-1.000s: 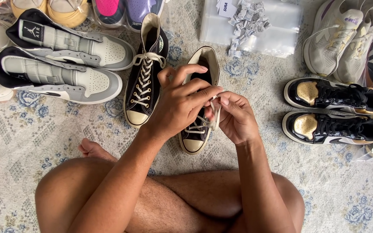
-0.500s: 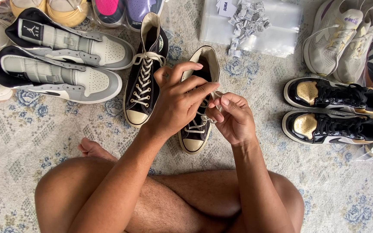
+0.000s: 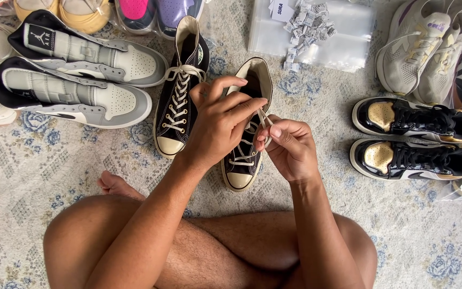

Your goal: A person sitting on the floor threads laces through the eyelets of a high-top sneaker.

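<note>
Both hands, left hand [image 3: 221, 124] and right hand [image 3: 290, 150], pinch the lace [image 3: 263, 119] of a black high-top [image 3: 245, 155], toe toward the person.

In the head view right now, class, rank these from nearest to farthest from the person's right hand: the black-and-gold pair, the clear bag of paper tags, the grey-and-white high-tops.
From the right hand:
1. black-and-gold pair, on the rug to its right.
2. clear bag of paper tags, above, top centre.
3. grey-and-white high-tops, far left, beyond the laced black shoe.

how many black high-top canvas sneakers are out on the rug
2: one laced high-top lies left of the hands; the other high-top sits under the left hand and right hand.
</note>
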